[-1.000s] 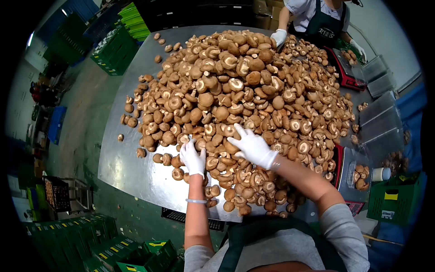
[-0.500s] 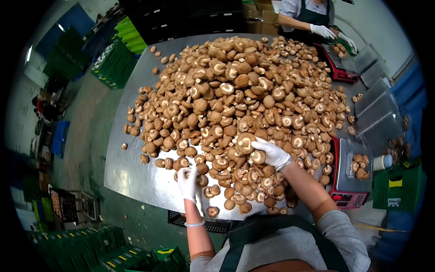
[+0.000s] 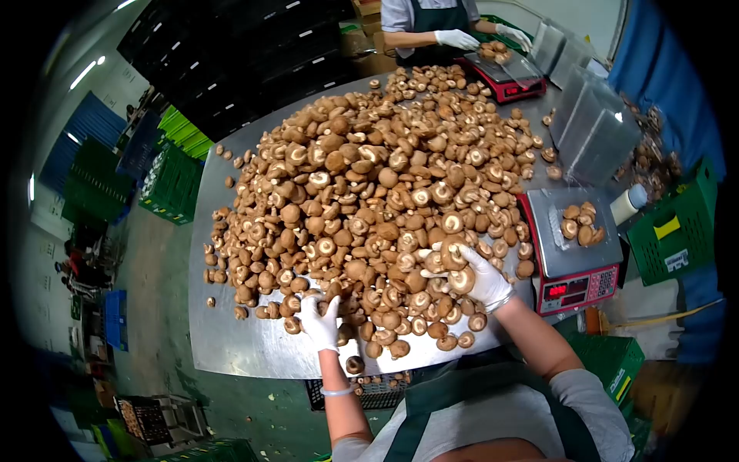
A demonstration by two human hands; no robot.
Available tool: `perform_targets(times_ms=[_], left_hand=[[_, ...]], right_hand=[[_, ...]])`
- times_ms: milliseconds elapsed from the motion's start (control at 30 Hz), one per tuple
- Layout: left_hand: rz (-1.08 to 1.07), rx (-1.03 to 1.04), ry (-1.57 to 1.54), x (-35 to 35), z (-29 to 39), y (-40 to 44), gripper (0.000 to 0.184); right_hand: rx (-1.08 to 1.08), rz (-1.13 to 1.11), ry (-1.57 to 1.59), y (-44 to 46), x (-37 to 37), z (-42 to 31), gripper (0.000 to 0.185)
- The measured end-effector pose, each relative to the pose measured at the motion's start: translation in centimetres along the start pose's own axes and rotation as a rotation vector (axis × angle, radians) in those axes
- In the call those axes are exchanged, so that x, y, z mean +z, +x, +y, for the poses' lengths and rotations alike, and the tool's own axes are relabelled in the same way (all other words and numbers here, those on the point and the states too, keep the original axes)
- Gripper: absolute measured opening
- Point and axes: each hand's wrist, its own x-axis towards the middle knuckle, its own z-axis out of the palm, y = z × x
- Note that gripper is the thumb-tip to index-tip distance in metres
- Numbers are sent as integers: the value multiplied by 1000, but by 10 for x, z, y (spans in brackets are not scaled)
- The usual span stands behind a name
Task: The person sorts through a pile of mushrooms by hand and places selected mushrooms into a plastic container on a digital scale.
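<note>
A large heap of brown shiitake mushrooms (image 3: pixel 369 165) spreads over the metal table. My right hand (image 3: pixel 486 279), in a white glove, is closed around shiitake mushrooms at the heap's front right; one shows its brown cap (image 3: pixel 453 251), and a paler mushroom (image 3: pixel 462 280) sits just below it. At the front left, my gloved left hand (image 3: pixel 320 320) rests among loose mushrooms with thumb and fingers apart. A small mushroom (image 3: pixel 333 291) lies at its fingertips; whether they touch it I cannot tell. One dark mushroom (image 3: pixel 355 365) lies near the table's front edge.
To the right stands a red scale (image 3: pixel 579 266) bearing a clear tray of mushrooms (image 3: pixel 583 224). Behind it are stacked clear containers (image 3: pixel 593 127), a white bottle (image 3: pixel 629 204) and a green crate (image 3: pixel 677 227). A co-worker's gloved hand (image 3: pixel 457 39) is near another scale (image 3: pixel 504 75).
My view has turned toward the right, bringing the near scale closer to the middle. My right hand still holds mushrooms; the fingers of my left hand have spread apart.
</note>
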Motion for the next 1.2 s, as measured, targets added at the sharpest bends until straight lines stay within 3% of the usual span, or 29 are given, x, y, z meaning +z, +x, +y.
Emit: perform_targets(times_ms=[33,100,167,300,433,533,567,633,700,733,767,833,900,967,1033,1200], left_hand=[[31,68,-164,8,22,-8,27],[-58,54,-481,32,60,-22,23],[-303,-199,-920,42,129,-39,20],[-687,-415,-1274,92,182,-68,19],[-804,-379,-1462,123,249,-83,23],[-780,-318,-1345,153,290,-101,29],[-760,-244,-1180,163,306,-107,32],[-750,-143,-925,186,324,-115,33],[-761,-190,-918,210,347,-113,28],[-758,-195,-959,224,356,-111,25],[-692,-180,-994,236,371,-112,24],[-606,-149,-1048,263,384,-112,25],[-528,-185,-1178,289,386,-118,31],[-505,-249,-1220,294,394,-126,32],[-443,-183,-1231,293,398,-129,33],[-223,-159,-888,232,366,-118,32]], right_hand=[[-44,-1,-105,-17,0,-7,44],[64,57,83,-35,-19,-11,42],[46,193,32,-49,-22,-16,44],[0,91,-88,-83,-22,-55,44],[-50,88,25,-116,-55,-98,45],[-95,114,35,-139,-80,-120,46],[-110,153,6,-148,-85,-128,46],[-185,180,-203,-166,-92,-151,47],[-205,216,-359,-182,-102,-185,50],[-183,320,-543,-190,-111,-203,48],[-438,290,-779,-186,-121,-214,49],[-777,440,-1545,-192,-138,-238,55],[-764,386,-1608,-190,-145,-248,60],[-597,210,-1714,-190,-146,-252,58],[-679,215,-1657,-191,-153,-254,57],[-755,508,-1571,-212,-170,-269,36]])
